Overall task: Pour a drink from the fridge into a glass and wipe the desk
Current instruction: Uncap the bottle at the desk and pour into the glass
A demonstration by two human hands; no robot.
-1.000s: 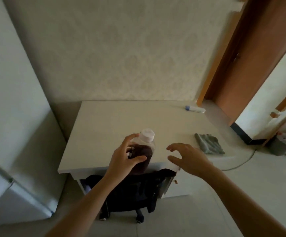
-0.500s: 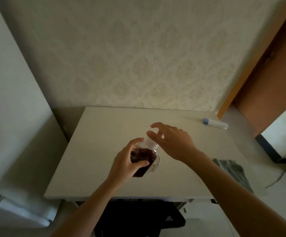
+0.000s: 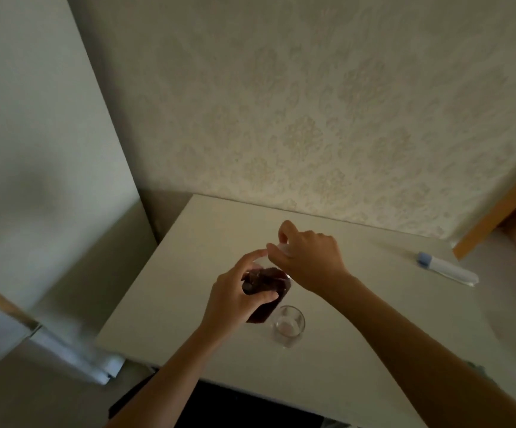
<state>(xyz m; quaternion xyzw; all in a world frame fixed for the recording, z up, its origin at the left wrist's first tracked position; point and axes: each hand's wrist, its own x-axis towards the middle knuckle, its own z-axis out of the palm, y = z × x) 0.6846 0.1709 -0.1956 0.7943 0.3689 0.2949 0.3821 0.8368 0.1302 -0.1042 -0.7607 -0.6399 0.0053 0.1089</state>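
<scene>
Bottle gripped by left hand.

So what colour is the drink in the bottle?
Dark reddish-brown, seen in the head view: bottle.

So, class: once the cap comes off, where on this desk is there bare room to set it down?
Free patches: the white desk left of the left hand, towards the wall; the stretch between the right hand and the blue-capped white tube; the near edge right of the clear glass. Crowded: around the dark-drink plastic bottle, glass beside it.
</scene>
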